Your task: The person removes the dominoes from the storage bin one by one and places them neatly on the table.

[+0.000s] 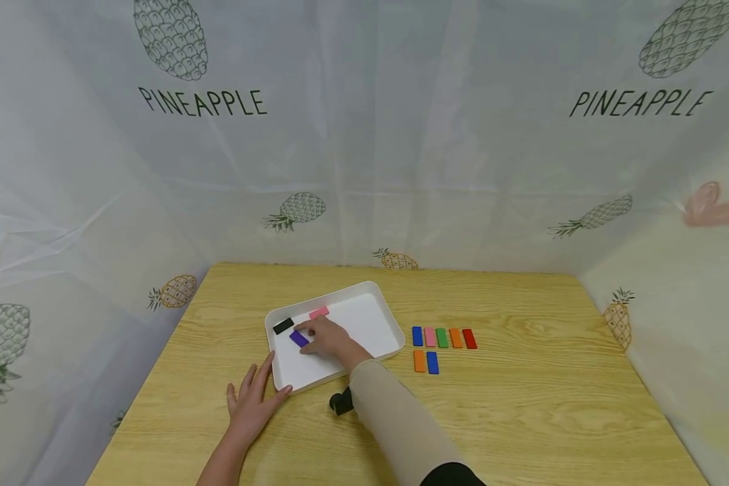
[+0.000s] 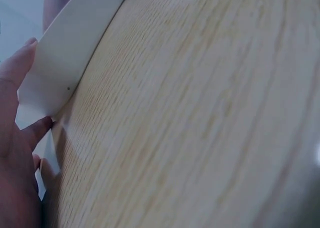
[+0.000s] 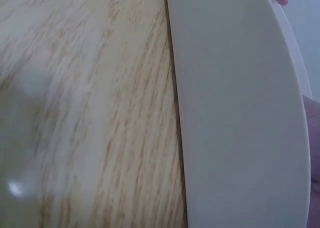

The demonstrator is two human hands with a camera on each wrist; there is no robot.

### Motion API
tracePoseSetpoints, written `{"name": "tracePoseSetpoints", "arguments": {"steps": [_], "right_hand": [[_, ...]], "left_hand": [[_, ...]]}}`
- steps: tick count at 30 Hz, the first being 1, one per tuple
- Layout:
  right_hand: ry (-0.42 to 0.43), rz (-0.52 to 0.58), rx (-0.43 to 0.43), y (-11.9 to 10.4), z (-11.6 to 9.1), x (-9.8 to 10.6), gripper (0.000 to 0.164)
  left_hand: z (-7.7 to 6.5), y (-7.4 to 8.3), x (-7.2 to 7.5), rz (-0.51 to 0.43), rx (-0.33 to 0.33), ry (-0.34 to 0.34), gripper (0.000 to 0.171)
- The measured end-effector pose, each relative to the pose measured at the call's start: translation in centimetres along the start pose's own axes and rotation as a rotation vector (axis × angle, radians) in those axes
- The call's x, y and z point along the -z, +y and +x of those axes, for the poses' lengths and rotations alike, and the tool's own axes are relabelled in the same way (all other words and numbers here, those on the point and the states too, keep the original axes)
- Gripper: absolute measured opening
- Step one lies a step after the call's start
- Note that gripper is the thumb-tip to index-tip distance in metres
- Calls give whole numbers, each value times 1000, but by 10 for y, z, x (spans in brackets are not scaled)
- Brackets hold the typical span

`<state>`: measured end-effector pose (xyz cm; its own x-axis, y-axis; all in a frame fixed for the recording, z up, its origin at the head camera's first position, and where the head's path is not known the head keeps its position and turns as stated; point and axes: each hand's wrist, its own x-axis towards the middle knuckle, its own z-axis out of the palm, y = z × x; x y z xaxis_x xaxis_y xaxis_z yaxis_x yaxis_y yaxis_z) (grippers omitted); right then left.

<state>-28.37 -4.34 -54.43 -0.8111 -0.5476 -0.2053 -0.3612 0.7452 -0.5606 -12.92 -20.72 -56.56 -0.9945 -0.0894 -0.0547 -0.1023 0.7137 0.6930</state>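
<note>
A white tray (image 1: 340, 364) lies at a slant on the wooden table. In the head view my right hand (image 1: 328, 337) reaches into its left part, with thumb and index finger at opposite ends of a purple block (image 1: 299, 338), pinching it. Beside that block lie a black block (image 1: 283, 326) and a pink block (image 1: 318, 312), the latter just beyond my fingers. My left hand (image 1: 252, 408) rests with spread fingers at the tray's near left corner, thumb on the near rim and index finger on the left side. The left wrist view shows these fingers (image 2: 20, 63) against the tray wall (image 2: 70, 53).
To the right of the tray several coloured blocks lie in two rows, among them a green block (image 1: 441, 337), a red block (image 1: 470, 339) and, in the nearer row, an orange block (image 1: 420, 361). A pineapple-print curtain (image 1: 401, 148) hangs behind the table (image 1: 553, 378).
</note>
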Motion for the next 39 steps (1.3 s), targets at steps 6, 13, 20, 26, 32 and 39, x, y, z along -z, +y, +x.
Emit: {"name": "tracePoseSetpoints", "arguments": {"steps": [6, 13, 20, 26, 32, 39], "right_hand": [[1, 1, 10, 2, -1, 0, 49], [34, 11, 49, 4, -3, -2, 47], [42, 131, 65, 7, -10, -4, 46], [41, 194, 121, 7, -22, 3, 46], [21, 306, 126, 5, -43, 16, 48], [90, 427, 142, 14, -81, 35, 48]], "left_hand": [[0, -2, -1, 0, -9, -1, 81], [1, -3, -1, 10, -17, 7, 82], [-1, -3, 0, 18, -15, 1, 82], [0, -5, -1, 14, -24, 2, 82], [-1, -4, 0, 24, -22, -5, 83], [-2, -2, 1, 27, -14, -12, 83]]}}
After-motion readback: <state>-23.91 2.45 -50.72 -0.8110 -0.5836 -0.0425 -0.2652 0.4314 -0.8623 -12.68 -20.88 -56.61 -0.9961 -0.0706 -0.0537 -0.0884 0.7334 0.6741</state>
